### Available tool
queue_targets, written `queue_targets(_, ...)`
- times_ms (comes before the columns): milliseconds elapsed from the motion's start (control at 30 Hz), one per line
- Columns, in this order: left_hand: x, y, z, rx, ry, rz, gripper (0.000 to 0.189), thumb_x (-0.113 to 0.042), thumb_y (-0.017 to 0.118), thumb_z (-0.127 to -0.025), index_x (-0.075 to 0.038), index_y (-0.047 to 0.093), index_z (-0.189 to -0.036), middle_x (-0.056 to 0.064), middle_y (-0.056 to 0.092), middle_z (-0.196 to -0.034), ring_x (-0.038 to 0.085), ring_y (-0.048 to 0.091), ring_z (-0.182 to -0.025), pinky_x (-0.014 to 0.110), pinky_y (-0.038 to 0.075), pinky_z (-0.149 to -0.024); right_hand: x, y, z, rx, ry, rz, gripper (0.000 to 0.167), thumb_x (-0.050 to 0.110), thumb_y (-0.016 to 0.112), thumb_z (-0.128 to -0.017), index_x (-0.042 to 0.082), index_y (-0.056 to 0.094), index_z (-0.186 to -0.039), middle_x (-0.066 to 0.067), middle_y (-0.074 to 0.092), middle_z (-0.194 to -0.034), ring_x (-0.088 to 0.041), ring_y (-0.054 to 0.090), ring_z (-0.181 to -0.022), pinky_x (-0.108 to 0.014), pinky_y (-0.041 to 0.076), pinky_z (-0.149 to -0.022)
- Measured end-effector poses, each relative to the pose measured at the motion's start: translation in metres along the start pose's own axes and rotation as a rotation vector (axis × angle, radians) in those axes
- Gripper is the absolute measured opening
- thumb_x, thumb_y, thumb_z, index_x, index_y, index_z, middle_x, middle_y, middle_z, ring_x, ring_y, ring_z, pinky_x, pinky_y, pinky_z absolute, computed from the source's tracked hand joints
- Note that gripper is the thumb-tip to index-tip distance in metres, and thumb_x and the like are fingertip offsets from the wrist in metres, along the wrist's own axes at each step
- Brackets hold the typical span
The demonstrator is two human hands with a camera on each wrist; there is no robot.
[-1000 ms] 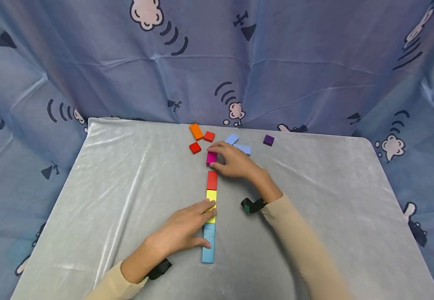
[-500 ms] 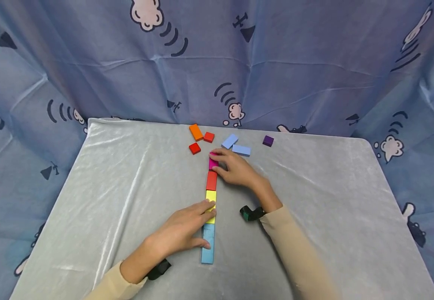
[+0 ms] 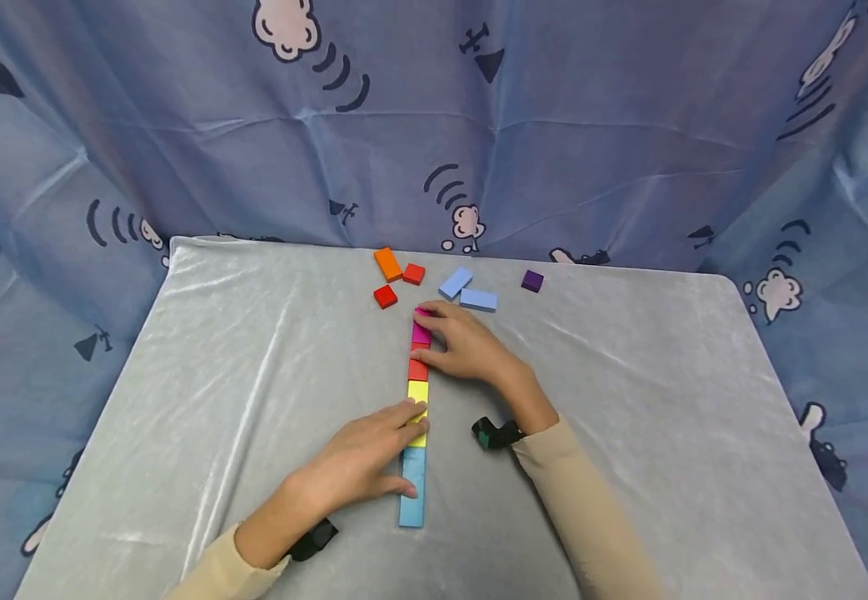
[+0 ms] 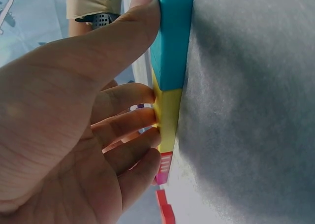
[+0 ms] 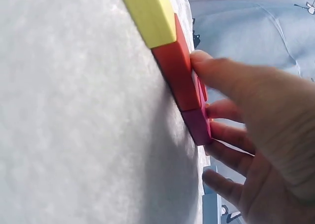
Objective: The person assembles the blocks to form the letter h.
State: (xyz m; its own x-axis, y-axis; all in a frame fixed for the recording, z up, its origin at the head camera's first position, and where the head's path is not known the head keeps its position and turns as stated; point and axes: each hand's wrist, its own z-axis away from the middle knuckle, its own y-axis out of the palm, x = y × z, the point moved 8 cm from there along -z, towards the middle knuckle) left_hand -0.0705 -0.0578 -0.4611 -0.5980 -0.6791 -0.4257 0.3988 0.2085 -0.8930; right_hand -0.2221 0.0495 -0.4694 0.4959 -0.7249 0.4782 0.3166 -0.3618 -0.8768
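Observation:
A straight row of flat blocks runs away from the person: a light blue block (image 3: 412,512), a yellow stretch (image 3: 417,390), a red block (image 3: 418,370) and a magenta block (image 3: 420,336) at the far end. My left hand (image 3: 351,457) lies along the row's left side, fingertips on the yellow part and thumb on the blue block. From the right, my right hand (image 3: 471,346) rests its fingertips on the magenta block and its thumb on the red block's top edge. In the right wrist view the magenta block (image 5: 198,128) meets the red block (image 5: 176,74) end to end.
Beyond the row lie an orange block (image 3: 387,264), two small red blocks (image 3: 385,297), two pale blue blocks (image 3: 477,300) and a dark purple block (image 3: 532,281). A grey cloth (image 3: 629,400) covers the table; a patterned blue curtain (image 3: 591,150) hangs behind it.
My right hand has drawn the magenta block toward the person until it meets the red block, and its thumb has shifted onto the red block. The left hand keeps its place.

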Motion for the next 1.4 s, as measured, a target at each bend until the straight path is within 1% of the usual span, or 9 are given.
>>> queue_targets(167,0.001,0.000,0.002,0.001,0.001,0.002,0.085,-0.047,0.088,-0.083,-0.005,0.058,-0.150,0.010,0.049,-0.164,0.029,0.046,-0.154,0.042,0.048,-0.122,0.001,0.004,0.000,0.001,-0.009,0.044,0.070,0.044,0.076,-0.097,0.009,0.056,-0.153,-0.014,0.051,-0.162,-0.034,0.047,-0.152,-0.056,0.035,-0.130)
queue_targets(267,0.000,0.000,0.002,-0.002,0.006,-0.002,0.085,-0.048,0.088,-0.083,-0.005,0.058,-0.150,0.011,0.049,-0.164,0.029,0.046,-0.154,0.042,0.047,-0.123,0.001,0.004,0.001,-0.003,-0.018,0.053,0.069,0.044,0.076,-0.097,0.010,0.056,-0.154,-0.013,0.051,-0.162,-0.033,0.047,-0.153,-0.056,0.036,-0.130)
queue_targets(400,-0.001,0.000,0.001,-0.005,0.010,-0.003,0.086,-0.048,0.088,-0.083,-0.005,0.058,-0.151,0.011,0.049,-0.164,0.029,0.046,-0.155,0.042,0.047,-0.123,0.000,0.003,0.001,-0.008,-0.030,0.046,0.069,0.043,0.076,-0.097,0.011,0.056,-0.154,-0.013,0.051,-0.162,-0.033,0.047,-0.153,-0.056,0.035,-0.129)
queue_targets(633,-0.001,-0.002,0.000,-0.004,0.004,0.011,0.087,-0.048,0.088,-0.082,-0.005,0.057,-0.151,0.011,0.049,-0.164,0.029,0.047,-0.154,0.043,0.048,-0.122,-0.004,0.005,0.001,0.006,-0.022,0.023,0.069,0.044,0.074,-0.098,0.012,0.054,-0.155,-0.012,0.049,-0.163,-0.032,0.045,-0.154,-0.056,0.033,-0.131)
queue_targets(867,-0.001,-0.001,0.000,-0.006,0.008,0.017,0.087,-0.048,0.088,-0.082,-0.004,0.057,-0.151,0.012,0.048,-0.164,0.029,0.047,-0.154,0.044,0.048,-0.122,-0.001,0.004,0.003,0.007,-0.034,0.031,0.067,0.041,0.074,-0.099,0.009,0.055,-0.155,-0.013,0.048,-0.164,-0.032,0.041,-0.156,-0.055,0.030,-0.133)
queue_targets(1100,0.000,-0.001,0.000,-0.004,0.011,0.019,0.086,-0.046,0.088,-0.083,-0.004,0.057,-0.151,0.012,0.048,-0.164,0.030,0.046,-0.154,0.044,0.048,-0.122,0.006,0.001,0.004,-0.012,-0.035,0.046,0.064,0.038,0.076,-0.098,0.006,0.058,-0.151,-0.014,0.053,-0.158,-0.032,0.049,-0.149,-0.053,0.036,-0.130)
queue_targets(1267,0.000,-0.001,0.001,-0.003,0.014,0.019,0.086,-0.046,0.089,-0.082,-0.004,0.057,-0.151,0.013,0.048,-0.164,0.030,0.046,-0.154,0.045,0.048,-0.122,0.009,0.001,0.006,-0.017,-0.031,0.079,0.062,0.038,0.075,-0.099,0.006,0.060,-0.150,-0.014,0.055,-0.157,-0.032,0.048,-0.151,-0.054,0.035,-0.131)
queue_targets(1400,0.000,-0.001,0.001,-0.002,0.011,0.018,0.087,-0.046,0.089,-0.082,-0.004,0.058,-0.150,0.013,0.048,-0.164,0.030,0.046,-0.154,0.044,0.048,-0.122,0.011,0.001,0.006,-0.031,-0.031,0.094,0.059,0.037,0.075,-0.099,0.005,0.063,-0.147,-0.014,0.056,-0.156,-0.031,0.050,-0.149,-0.052,0.037,-0.130)
